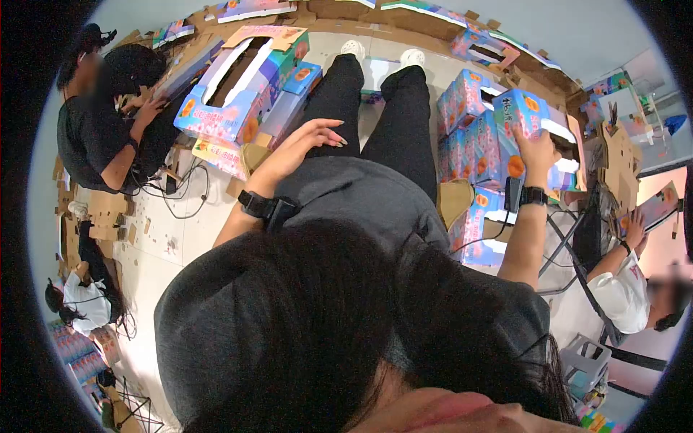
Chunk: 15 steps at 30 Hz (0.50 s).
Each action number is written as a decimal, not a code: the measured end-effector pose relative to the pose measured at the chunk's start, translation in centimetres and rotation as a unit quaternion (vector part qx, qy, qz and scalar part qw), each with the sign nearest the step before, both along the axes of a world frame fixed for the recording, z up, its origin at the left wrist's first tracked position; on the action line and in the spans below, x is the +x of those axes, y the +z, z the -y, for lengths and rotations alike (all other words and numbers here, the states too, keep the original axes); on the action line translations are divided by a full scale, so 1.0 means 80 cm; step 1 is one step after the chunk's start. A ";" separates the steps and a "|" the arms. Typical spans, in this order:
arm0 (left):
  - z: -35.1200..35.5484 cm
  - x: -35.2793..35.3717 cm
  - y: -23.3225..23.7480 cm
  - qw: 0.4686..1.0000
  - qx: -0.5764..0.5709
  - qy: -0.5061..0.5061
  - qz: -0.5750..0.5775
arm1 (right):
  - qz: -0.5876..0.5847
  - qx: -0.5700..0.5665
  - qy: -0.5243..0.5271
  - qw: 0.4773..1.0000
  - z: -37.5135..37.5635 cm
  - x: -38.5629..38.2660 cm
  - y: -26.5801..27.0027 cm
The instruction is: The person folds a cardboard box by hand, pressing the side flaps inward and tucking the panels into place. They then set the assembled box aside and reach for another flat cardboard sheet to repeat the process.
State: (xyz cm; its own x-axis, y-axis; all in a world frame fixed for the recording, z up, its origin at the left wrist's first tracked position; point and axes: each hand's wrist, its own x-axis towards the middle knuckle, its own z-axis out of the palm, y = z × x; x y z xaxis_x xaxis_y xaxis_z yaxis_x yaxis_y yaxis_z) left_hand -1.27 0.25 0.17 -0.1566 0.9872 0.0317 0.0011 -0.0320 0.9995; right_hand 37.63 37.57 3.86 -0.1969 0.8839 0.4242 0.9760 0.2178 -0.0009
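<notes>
My left hand (307, 144) hovers over or rests on my left thigh, with its fingers loosely stretched out and nothing in them. On my right side, my right hand (534, 155) grips a printed cardboard box (521, 107) in blue and pink with peach pictures. That box is tilted, its cut-out opening toward the right. Just left of it, more printed boxes (465, 151) of the same kind are stacked. Nearest to my left hand is an upright display box (224, 119) with a long cut-out opening, beside a smaller blue box (299, 78).
A person in black (94, 130) sits at the left, working on a flat board. Another person in white (621, 289) at the right holds a printed sheet (653, 209). Black cables (184, 213) lie on the floor among cardboard scraps. A grey stool (586, 361) stands lower right.
</notes>
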 end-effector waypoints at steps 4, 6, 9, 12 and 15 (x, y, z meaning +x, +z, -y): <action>-0.008 0.004 -0.002 0.999 -0.009 -0.026 -0.037 | 0.004 -0.032 -0.057 0.998 -0.039 -0.015 -0.006; -0.009 0.008 -0.005 0.999 -0.034 -0.031 -0.025 | 0.031 -0.061 -0.071 0.995 -0.051 -0.015 -0.015; -0.006 0.011 0.000 0.999 -0.035 -0.027 -0.021 | 0.067 -0.113 -0.056 0.990 -0.089 0.001 -0.088; -0.003 0.012 -0.001 0.998 -0.039 -0.017 -0.035 | 0.118 -0.151 -0.010 0.982 -0.086 0.004 -0.111; -0.002 0.011 -0.005 0.997 -0.029 -0.027 -0.062 | 0.064 -0.149 -0.005 0.987 -0.082 0.027 -0.108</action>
State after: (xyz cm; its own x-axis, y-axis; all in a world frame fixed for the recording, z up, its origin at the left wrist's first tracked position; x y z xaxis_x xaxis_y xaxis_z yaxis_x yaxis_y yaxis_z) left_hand -0.38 0.43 -0.23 -0.1007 0.9949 -0.0106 0.1251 0.0232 0.9919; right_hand 39.82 44.10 -4.78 -0.2230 0.9677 0.1177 0.9743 0.2174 0.0591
